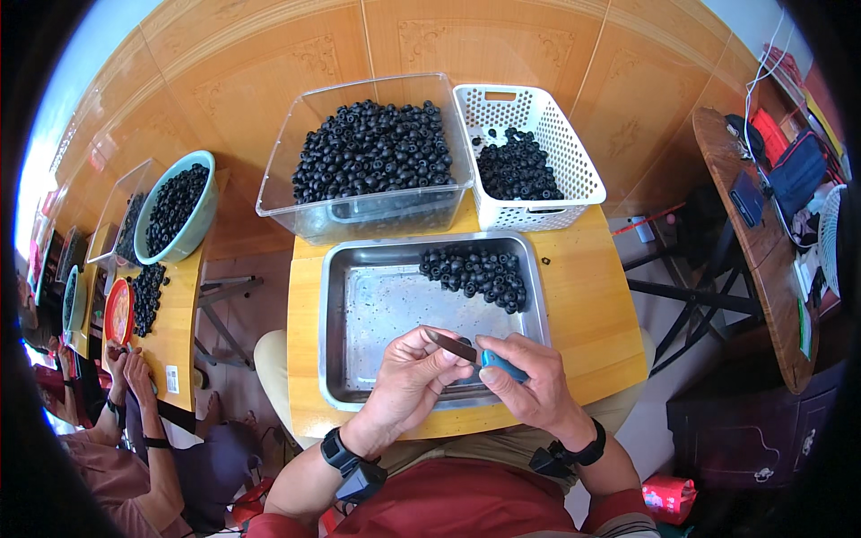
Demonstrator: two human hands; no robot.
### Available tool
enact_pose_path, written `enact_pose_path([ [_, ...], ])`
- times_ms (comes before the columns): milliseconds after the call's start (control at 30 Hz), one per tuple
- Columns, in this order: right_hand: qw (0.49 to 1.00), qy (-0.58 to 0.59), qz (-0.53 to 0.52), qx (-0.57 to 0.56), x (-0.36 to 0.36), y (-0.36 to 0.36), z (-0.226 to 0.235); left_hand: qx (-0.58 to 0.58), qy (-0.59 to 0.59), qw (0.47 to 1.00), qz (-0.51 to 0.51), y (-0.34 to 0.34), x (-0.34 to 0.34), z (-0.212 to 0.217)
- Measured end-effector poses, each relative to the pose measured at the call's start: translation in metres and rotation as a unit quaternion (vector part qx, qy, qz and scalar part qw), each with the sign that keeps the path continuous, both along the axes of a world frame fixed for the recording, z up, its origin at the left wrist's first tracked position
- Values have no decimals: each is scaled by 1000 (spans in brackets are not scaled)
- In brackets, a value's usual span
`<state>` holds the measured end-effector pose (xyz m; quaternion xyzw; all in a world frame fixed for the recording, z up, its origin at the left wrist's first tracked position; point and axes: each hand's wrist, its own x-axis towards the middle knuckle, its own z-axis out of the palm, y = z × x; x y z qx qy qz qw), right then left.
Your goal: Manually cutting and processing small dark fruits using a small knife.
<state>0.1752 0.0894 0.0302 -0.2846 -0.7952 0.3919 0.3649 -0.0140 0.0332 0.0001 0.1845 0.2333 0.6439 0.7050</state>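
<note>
Over the near part of a steel tray, my two hands meet. My right hand is closed around the blue handle of a small knife, whose brownish blade points left. My left hand is closed, thumb and fingers pinched at the blade; a small black round part shows just behind the blade, mostly hidden by fingers. In the tray's far right corner lies a heap of small black ring-like parts.
Behind the tray stand a clear bin full of black parts and a white perforated basket partly filled with them. At left, a co-worker's hands are near a red plate and a pale green basin. A wooden side table stands right.
</note>
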Motion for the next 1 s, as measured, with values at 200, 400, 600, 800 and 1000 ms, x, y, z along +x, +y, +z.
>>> enact_pose_path([
  [200,1000,0,9,-15,0,-2,5,21,19,1000,7,-4,-1,1],
  [400,993,62,-71,-70,3,12,-17,68,35,997,-7,-13,-2,24],
  [600,994,71,26,-79,-2,8,3,20,49,999,3,-7,-9,15],
  [800,996,63,54,-37,-17,2,9,38,40,998,-29,-8,-7,7],
  [1000,999,24,37,7,-16,10,7,-15,63,997,-36,-9,-6,7],
])
